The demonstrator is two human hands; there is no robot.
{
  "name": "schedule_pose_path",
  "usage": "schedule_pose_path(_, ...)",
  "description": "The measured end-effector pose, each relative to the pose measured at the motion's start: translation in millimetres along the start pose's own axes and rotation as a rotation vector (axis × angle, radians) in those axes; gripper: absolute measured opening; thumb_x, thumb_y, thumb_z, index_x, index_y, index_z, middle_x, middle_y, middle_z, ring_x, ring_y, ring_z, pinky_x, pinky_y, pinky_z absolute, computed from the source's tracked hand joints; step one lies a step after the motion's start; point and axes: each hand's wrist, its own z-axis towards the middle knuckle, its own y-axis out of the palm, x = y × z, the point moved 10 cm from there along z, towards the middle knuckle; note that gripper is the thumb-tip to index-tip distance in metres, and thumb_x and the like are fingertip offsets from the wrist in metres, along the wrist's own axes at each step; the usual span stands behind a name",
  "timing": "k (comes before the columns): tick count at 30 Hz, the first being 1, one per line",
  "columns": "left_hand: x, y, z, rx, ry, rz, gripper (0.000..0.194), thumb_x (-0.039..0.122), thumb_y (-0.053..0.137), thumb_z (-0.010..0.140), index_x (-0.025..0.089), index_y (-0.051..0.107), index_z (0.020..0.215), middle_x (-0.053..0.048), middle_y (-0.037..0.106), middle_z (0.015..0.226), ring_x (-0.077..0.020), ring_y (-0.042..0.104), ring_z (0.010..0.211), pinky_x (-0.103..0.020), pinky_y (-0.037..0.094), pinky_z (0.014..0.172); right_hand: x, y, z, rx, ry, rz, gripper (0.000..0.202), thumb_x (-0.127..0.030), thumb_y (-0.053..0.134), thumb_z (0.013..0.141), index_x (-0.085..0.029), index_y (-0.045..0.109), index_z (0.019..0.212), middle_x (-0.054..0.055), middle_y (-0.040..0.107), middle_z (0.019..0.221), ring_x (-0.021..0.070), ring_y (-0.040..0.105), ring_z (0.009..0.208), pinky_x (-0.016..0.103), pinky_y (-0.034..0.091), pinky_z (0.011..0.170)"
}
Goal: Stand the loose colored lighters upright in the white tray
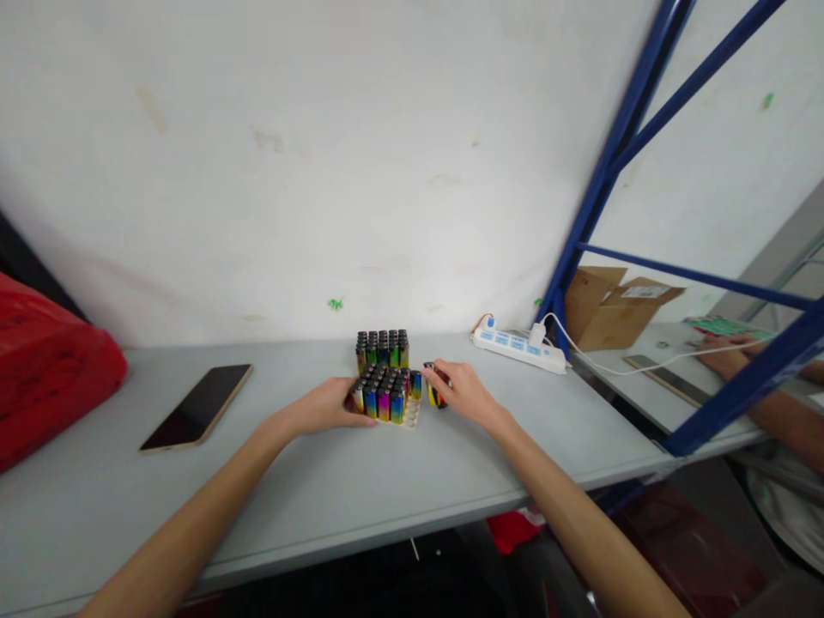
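Several upright shiny batteries (384,403) with dark tops fill most of a pale tray (410,418), whose right edge shows bare round slots. My left hand (331,403) grips the left side of this group, thumb along the front. Just right of the tray, my right hand (458,388) holds a battery (436,396) with yellow, red and black colouring, fingers closed round its upper part. Behind the tray, near the wall, a second block of upright batteries (382,348) stands in rows.
A phone (197,408) and a red bag (51,369) lie left on the grey table (289,489). A power strip (518,350) sits back right, beside a blue metal frame (596,197). Beyond it are a cardboard box (608,307) and another person's hands (724,356).
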Motion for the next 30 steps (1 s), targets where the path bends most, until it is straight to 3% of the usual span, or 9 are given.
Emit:
schedule_pose_path(3, 2.9, 0.1, -0.8, -0.014, 0.005, -0.018, 0.061, 0.06, 0.075, 0.065, 0.018, 0.066, 0.107, -0.004, 0.074, 0.096, -0.0251, 0.066, 0.084, -0.028, 0.048, 0.069, 0.7, 2.8, -1.0, -0.038, 0.009, 0.074, 0.045, -0.051, 0.045, 0.1, -0.019, 0.052, 0.069, 0.0, 0.064, 0.065, 0.0135, 0.056, 0.06, 0.024, 0.037, 0.061)
schedule_pose_path(7, 1.1, 0.4, -1.1, -0.015, -0.014, -0.045, 0.062, 0.059, 0.076, 0.063, 0.018, 0.067, 0.109, -0.004, 0.074, 0.096, -0.0259, 0.066, 0.085, -0.029, 0.049, 0.07, 1.9, 17.4, -2.6, -0.189, 0.01, 0.152, 0.044, -0.051, 0.046, 0.1, -0.018, 0.058, 0.073, 0.002, 0.069, 0.068, 0.0132, 0.06, 0.058, 0.023, 0.041, 0.062)
schedule_pose_path(12, 0.6, 2.3, -0.8, -0.025, -0.003, -0.033, 0.06, 0.058, 0.075, 0.065, 0.019, 0.066, 0.11, -0.004, 0.075, 0.097, -0.0257, 0.066, 0.085, -0.029, 0.049, 0.071, -7.2, 25.5, -2.6, -0.186, -0.1, -0.025, 0.04, -0.047, 0.049, 0.1, -0.018, 0.059, 0.074, 0.001, 0.063, 0.064, 0.0133, 0.055, 0.058, 0.024, 0.034, 0.059)
schedule_pose_path(20, 2.6, 0.7, -0.4, -0.012, 0.01, 0.027, 0.057, 0.06, 0.075, 0.066, 0.018, 0.066, 0.103, -0.003, 0.074, 0.094, -0.024, 0.066, 0.082, -0.028, 0.048, 0.068, -12.6, 28.4, -4.7, -0.225, -0.125, -0.172, 0.032, -0.041, 0.047, 0.102, -0.017, 0.061, 0.088, 0.005, 0.067, 0.078, 0.0149, 0.058, 0.066, 0.025, 0.034, 0.062)
schedule_pose_path(23, -0.4, 1.4, 0.4, -0.013, 0.0, 0.0, 0.058, 0.06, 0.075, 0.065, 0.017, 0.067, 0.104, -0.003, 0.074, 0.094, -0.0243, 0.066, 0.082, -0.029, 0.049, 0.068, -9.6, 29.1, -4.6, -0.233, -0.079, -0.188, 0.031, -0.043, 0.049, 0.101, -0.018, 0.063, 0.088, 0.006, 0.068, 0.079, 0.0154, 0.058, 0.066, 0.025, 0.033, 0.061)
schedule_pose_path(28, -1.4, 1.2, 0.7, -0.009, -0.001, -0.025, 0.058, 0.061, 0.076, 0.064, 0.018, 0.067, 0.103, -0.003, 0.074, 0.094, -0.025, 0.066, 0.084, -0.029, 0.049, 0.069, 5.6, 21.1, -5.1, -0.222, 0.059, -0.169, 0.044, -0.057, 0.058, 0.092, -0.019, 0.063, 0.071, 0.004, 0.064, 0.067, 0.0152, 0.055, 0.059, 0.026, 0.03, 0.058)
schedule_pose_path(30, -1.5, 1.8, 0.3, -0.02, -0.012, -0.018, 0.058, 0.062, 0.075, 0.065, 0.017, 0.067, 0.102, -0.003, 0.074, 0.092, -0.0246, 0.066, 0.082, -0.029, 0.049, 0.068, 11.5, 13.3, -6.0, -0.199, 0.085, -0.117, 0.043, -0.056, 0.051, 0.096, -0.02, 0.064, 0.079, 0.002, 0.063, 0.066, 0.0147, 0.055, 0.06, 0.025, 0.031, 0.059)
